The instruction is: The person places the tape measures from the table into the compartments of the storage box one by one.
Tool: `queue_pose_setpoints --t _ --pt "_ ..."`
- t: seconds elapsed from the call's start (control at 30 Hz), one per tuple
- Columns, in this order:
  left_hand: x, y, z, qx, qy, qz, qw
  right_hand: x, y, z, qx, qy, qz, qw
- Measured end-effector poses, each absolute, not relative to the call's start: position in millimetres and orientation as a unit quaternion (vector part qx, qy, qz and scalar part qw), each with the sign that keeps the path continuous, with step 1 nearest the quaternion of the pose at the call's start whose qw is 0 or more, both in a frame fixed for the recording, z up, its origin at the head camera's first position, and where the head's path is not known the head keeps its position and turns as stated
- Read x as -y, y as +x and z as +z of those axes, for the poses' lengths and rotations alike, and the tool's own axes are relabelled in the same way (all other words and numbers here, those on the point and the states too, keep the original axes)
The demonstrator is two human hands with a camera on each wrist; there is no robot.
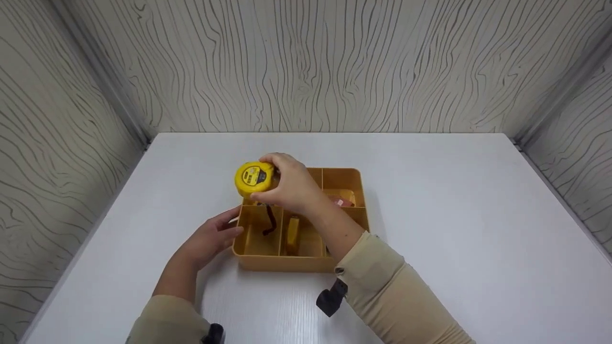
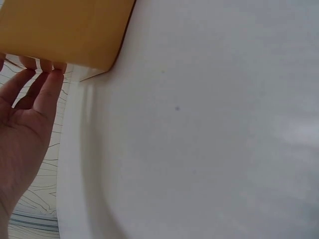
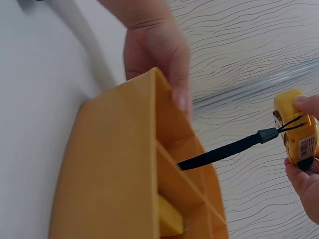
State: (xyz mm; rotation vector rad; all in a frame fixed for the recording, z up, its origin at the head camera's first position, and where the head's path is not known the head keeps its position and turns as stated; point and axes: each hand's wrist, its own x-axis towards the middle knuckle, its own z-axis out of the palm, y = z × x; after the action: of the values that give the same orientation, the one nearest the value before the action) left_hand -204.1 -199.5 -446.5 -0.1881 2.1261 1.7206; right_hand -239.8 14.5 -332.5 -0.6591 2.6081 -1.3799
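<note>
A yellow tape measure (image 1: 251,179) is in my right hand (image 1: 294,186), which grips its side between thumb and fingers above the box's far left part. A dark wrist strap (image 3: 224,152) hangs from the tape measure down toward the compartments. The divided orange-yellow box (image 1: 287,263) stands on the table. My left hand (image 1: 213,239) rests against the left wall of this box, its fingers fairly straight. In the left wrist view, the fingertips of the left hand (image 2: 25,129) meet the box's side and are partly hidden by it.
A yellow block-like object (image 1: 292,235) stands in the front middle compartment. Something pinkish-red (image 1: 341,202) lies in the far right compartment. My right forearm hides part of the box. White table (image 1: 454,215) surrounds it, with wood-patterned panels (image 1: 306,67) behind and at both sides.
</note>
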Motion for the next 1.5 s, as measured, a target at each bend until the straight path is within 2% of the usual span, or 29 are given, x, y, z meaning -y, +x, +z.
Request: queue_pose_setpoints --t 0.73,1.5 --pt "200 -200 -445 -0.754 -0.051 0.626 0.193 -18 -233 -396 -0.882 -0.223 -0.398 0.118" --pt "199 -199 -447 -0.765 -0.065 0.612 0.187 -25 -226 -414 -0.869 -0.311 -0.375 0.093"
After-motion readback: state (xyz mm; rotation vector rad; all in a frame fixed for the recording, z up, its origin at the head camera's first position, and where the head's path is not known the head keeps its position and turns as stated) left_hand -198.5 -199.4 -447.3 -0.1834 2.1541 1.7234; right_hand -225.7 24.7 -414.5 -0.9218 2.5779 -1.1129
